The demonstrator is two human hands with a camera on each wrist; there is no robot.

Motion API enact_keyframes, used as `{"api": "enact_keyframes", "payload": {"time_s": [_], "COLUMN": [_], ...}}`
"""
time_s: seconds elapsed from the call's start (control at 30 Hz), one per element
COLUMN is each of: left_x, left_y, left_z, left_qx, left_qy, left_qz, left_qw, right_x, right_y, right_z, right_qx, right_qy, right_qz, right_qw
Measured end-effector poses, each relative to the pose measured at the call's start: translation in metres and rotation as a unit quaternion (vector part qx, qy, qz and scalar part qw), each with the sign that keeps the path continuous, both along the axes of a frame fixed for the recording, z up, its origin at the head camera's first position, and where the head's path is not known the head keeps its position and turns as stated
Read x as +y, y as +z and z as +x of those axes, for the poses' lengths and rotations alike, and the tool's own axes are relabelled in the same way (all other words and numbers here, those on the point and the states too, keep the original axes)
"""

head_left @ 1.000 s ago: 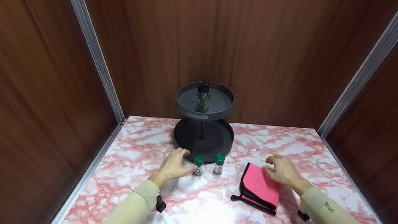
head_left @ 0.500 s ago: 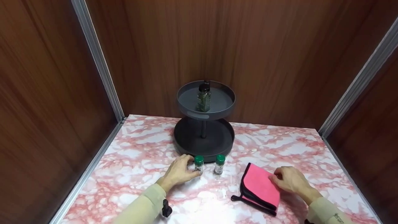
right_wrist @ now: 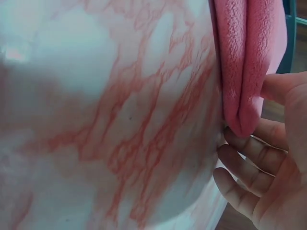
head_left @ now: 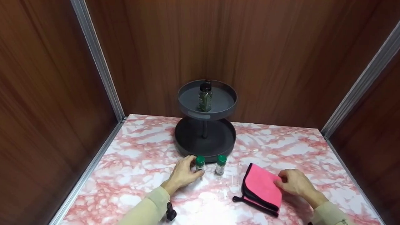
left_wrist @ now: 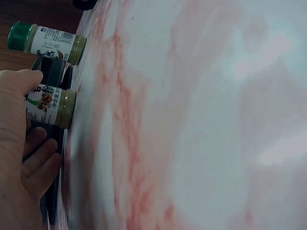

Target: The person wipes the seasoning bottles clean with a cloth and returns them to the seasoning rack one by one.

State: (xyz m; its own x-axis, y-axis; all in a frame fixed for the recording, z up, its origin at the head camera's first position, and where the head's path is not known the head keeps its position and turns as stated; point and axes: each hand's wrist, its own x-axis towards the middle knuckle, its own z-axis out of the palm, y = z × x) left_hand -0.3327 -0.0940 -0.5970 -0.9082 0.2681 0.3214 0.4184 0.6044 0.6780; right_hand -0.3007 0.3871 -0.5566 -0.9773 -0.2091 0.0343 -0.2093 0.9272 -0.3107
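Observation:
My left hand point(head_left: 184, 173) holds a small spice jar point(head_left: 200, 160) with a green cap, thumb on one side and fingers on the other. The jar stands upright on the table. In the left wrist view, its label and the tan powder inside the jar point(left_wrist: 48, 106) show below the thumb. A matching spice jar point(head_left: 220, 165) stands just to the right. My right hand point(head_left: 297, 183) pinches the right edge of a folded pink towel point(head_left: 261, 187) with black trim. In the right wrist view, the thumb lies on the towel point(right_wrist: 237, 57) and a fingertip touches its fold.
Behind the jars stands a dark two-tier round rack point(head_left: 207, 116). Its upper tray carries a black-capped jar point(head_left: 205, 99) of green herbs, with another black cap partly hidden behind. Wooden panels point(head_left: 156, 56) close off the back and sides of the marbled table point(head_left: 137, 156).
My left hand has moved right and closed round the left green-capped jar. My right hand has moved slightly right and nearer me, from above the towel to its right edge.

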Motion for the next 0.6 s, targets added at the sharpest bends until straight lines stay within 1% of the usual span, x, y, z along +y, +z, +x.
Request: {"api": "enact_keyframes", "payload": {"time_s": [0.1,0.2,0.37,0.43,0.53,0.6], "left_x": [0.0031,0.0055,0.007,0.0069,0.0063,0.0058], "left_y": [-0.0019,-0.0026,-0.0017,-0.0006,0.0009,0.002], "left_z": [-0.0002,-0.0008,-0.0019,-0.0025,-0.0026,-0.0021], "left_qx": [0.0,-0.008,-0.034,-0.046,-0.041,-0.034], "left_qy": [-0.009,-0.012,-0.009,-0.006,-0.003,0.0], "left_qz": [0.035,0.061,0.099,0.119,0.134,0.135], "left_qw": [0.9994,0.998,0.9945,0.9919,0.9901,0.9902], "right_x": [-0.0008,-0.0013,-0.0018,-0.0018,-0.0026,-0.0024], "right_y": [-0.0011,-0.002,-0.0039,-0.004,-0.0039,-0.004], "right_z": [0.0009,0.0017,0.0024,0.0026,0.0034,0.0036], "right_qx": [0.007,0.015,0.019,0.019,0.015,0.013], "right_qy": [0.002,0.007,0.01,0.009,0.003,0.001], "right_qz": [-0.006,-0.017,-0.036,-0.042,-0.049,-0.059], "right_qw": [1.0,0.9997,0.9991,0.9989,0.9987,0.9982]}}
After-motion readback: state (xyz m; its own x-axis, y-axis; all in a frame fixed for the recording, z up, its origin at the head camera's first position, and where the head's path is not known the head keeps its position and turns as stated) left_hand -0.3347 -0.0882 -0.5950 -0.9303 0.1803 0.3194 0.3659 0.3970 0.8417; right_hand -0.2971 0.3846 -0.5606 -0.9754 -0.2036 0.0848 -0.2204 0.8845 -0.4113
